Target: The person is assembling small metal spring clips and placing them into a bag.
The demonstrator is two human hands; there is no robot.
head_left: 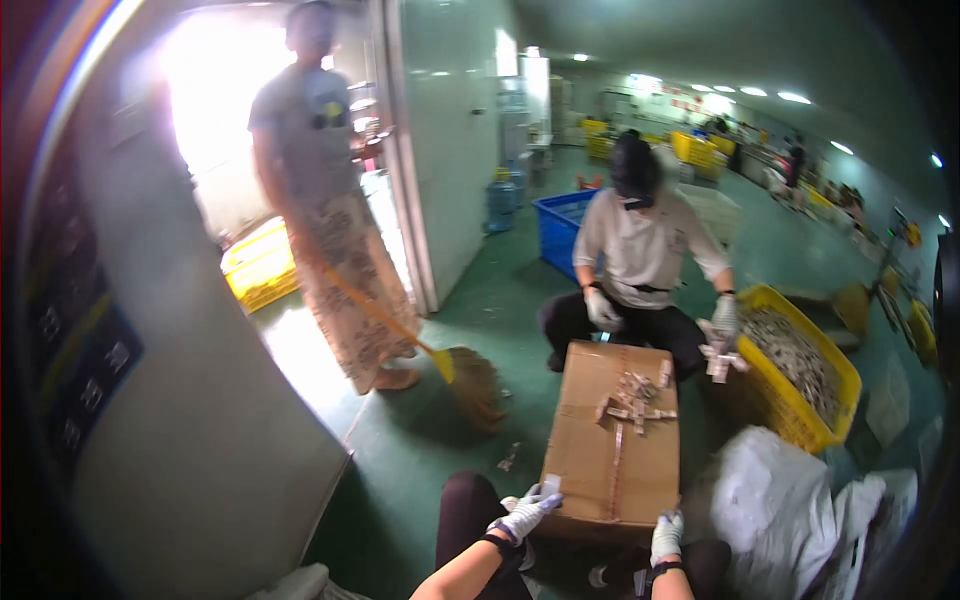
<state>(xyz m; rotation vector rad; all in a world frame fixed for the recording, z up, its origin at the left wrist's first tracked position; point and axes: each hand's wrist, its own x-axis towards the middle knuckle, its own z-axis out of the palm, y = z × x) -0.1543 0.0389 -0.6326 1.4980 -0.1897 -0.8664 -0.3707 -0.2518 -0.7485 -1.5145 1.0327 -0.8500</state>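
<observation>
A brown cardboard box (583,440) stands in front of me, with a tape strip down its middle. My left hand (528,512), in a white glove, grips its near left corner. A small pale patch shows at those fingertips; I cannot make out what it is. My right hand (666,537), also gloved, is closed at the near right corner, its fingers partly hidden. On the far half of the top lies a loose pile of small pale pinkish pieces (638,398). Across the box a crouching person holds similar pieces (720,362) in a gloved hand.
A yellow crate (850,405) full of small pieces stands at the right, with white plastic sacks (770,490) nearer me. Behind the crouching person is a blue crate (558,235). At left a standing person holds a broom (470,385) on the green floor, beside a doorway.
</observation>
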